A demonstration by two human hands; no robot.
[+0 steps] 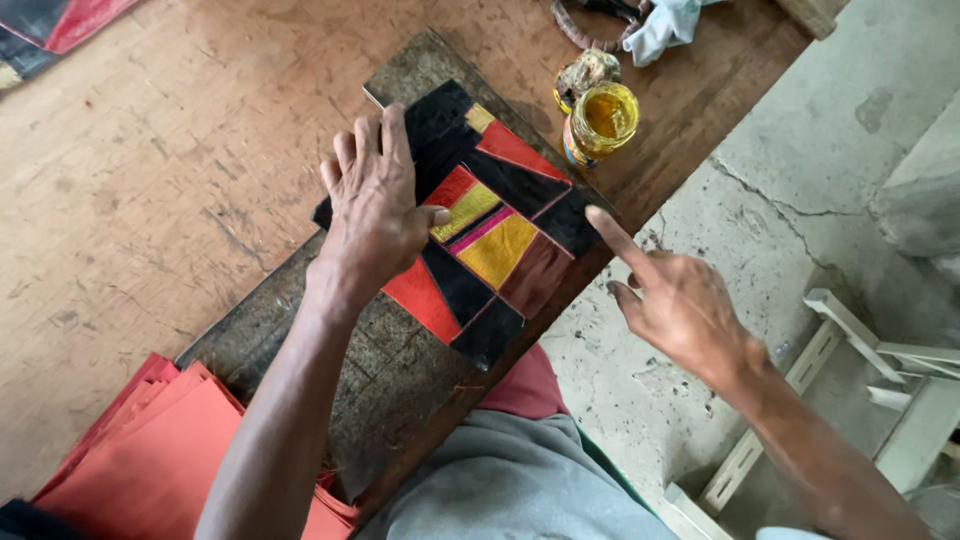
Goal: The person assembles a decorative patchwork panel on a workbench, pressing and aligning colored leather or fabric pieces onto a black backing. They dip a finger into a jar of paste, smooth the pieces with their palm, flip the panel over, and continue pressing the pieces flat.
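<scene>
Black, red and yellow patches make up the patchwork panel, a flat rectangle lying tilted in the upper middle of the frame on a dark worn board. That board rests on a scratched brown wooden table that fills the left half of the picture.

At the centre of the frame, the left hand lies palm down on the panel's left part. Its fingers are stretched flat and close together, pointing up the frame, with the thumb spread out to the right and touching a yellow patch. It presses on the panel and grips nothing.

Right of centre, the right hand hangs off the table's edge above the concrete floor. Its index finger is straight and points to the upper left, its tip at or just beside the panel's right edge; whether it touches cannot be told. The other fingers are curled in, and the hand is empty.

Just above the panel, near the top of the frame, an open jar of amber liquid stands on the table. A white cloth lies beyond it at the top edge. A stack of red sheets sits at the lower left. Pale wooden frames lie on the floor at the lower right.
</scene>
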